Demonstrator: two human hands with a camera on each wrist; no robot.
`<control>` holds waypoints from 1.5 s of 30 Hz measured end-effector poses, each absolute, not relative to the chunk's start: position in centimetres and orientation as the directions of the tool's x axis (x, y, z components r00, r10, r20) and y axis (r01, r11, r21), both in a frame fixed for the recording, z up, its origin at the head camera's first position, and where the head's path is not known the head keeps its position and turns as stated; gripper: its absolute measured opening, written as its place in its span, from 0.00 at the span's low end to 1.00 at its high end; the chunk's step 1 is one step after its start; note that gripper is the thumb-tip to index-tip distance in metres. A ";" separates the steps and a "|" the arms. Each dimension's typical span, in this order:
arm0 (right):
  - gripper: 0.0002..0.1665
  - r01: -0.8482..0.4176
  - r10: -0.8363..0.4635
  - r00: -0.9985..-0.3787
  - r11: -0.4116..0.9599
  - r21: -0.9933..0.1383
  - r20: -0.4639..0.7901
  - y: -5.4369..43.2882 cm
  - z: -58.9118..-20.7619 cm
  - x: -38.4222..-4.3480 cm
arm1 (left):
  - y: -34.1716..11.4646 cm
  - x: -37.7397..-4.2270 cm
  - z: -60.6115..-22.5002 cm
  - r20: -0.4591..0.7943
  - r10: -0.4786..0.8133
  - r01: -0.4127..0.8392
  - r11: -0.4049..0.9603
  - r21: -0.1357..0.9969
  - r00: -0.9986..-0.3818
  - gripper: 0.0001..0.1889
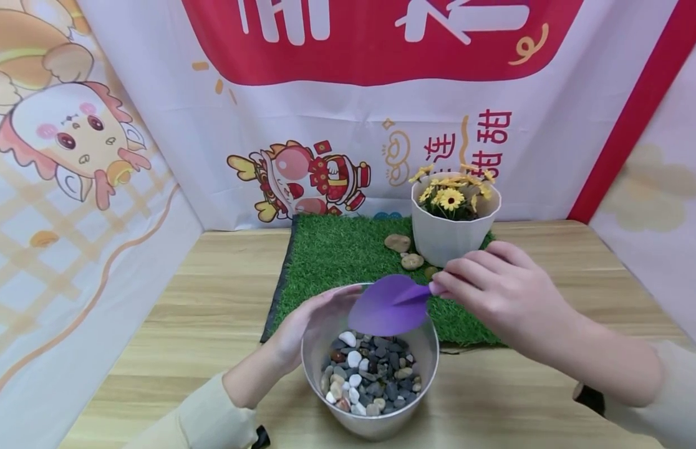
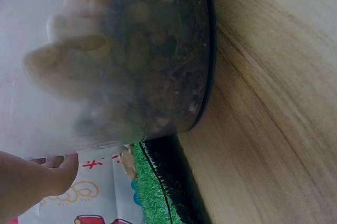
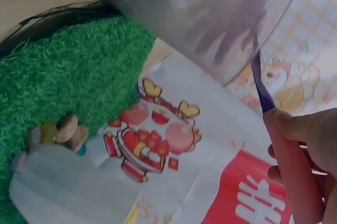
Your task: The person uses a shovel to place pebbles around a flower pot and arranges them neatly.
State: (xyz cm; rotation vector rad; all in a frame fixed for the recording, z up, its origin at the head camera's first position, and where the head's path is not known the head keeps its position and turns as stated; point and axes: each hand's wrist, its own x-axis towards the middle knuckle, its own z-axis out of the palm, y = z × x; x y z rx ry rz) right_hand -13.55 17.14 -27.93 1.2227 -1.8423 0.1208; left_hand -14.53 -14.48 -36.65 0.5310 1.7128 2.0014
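Observation:
A translucent plastic bucket point(image 1: 370, 427) stands on the table with grey, white and brown pebbles point(image 1: 376, 374) inside. My left hand point(image 1: 303, 324) rests against its left and far wall; in the right wrist view its fingers show spread through the cloudy plastic. My right hand point(image 1: 502, 296) grips the pink handle point(image 3: 295, 174) of a toy trowel. Its purple blade point(image 1: 387, 312) hangs over the far side of the bucket's mouth, apart from the pebbles, and nothing is seen on its visible face. In the left wrist view, pebbles point(image 2: 139, 45) blur through the wall.
Behind the bucket lies a green turf mat point(image 1: 348, 246). A white flowerpot point(image 1: 446, 240) with yellow flowers point(image 1: 451, 198) stands toward its back right, beside several loose stones point(image 1: 398, 242). The wooden table point(image 1: 213, 293) extends on both sides, with printed cloth point(image 1: 348, 112) hanging behind.

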 end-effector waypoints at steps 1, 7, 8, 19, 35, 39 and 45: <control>0.28 -0.774 -0.707 -0.114 0.503 0.383 0.698 16.9 -28.0 -13.5 | -14.5 -14.5 -36.7 -0.003 0.564 -0.090 -0.125 0.988 -0.825 0.30; 0.28 -0.727 -0.790 -0.114 0.480 0.492 0.602 15.5 -28.7 -13.6 | -14.8 -14.4 -36.7 -0.001 0.563 -0.081 -0.116 0.990 -0.827 0.31; 0.28 -0.721 -0.793 -0.097 0.473 0.507 0.601 15.2 -28.8 -13.7 | -14.8 -14.4 -36.7 0.004 0.564 -0.076 -0.117 0.990 -0.825 0.31; 0.18 -0.695 -0.829 -0.101 0.454 0.557 0.549 13.7 -29.3 -14.1 | -14.8 -14.7 -36.7 0.036 0.581 -0.056 -0.141 0.988 -0.813 0.31; 0.09 -0.697 -0.888 -0.295 0.453 0.556 0.353 11.3 -30.1 -13.0 | -14.7 -14.4 -37.0 0.031 0.556 -0.070 -0.160 0.985 -0.830 0.31; 0.08 -0.754 -0.897 -0.304 0.432 0.495 0.321 11.5 -29.8 -12.5 | -14.7 -14.3 -37.2 0.026 0.560 -0.074 -0.155 0.985 -0.828 0.31; 0.05 -0.831 -0.929 -0.266 0.356 0.427 0.257 11.3 -29.4 -12.1 | -14.6 -14.6 -37.1 0.021 0.555 -0.079 -0.155 0.985 -0.832 0.31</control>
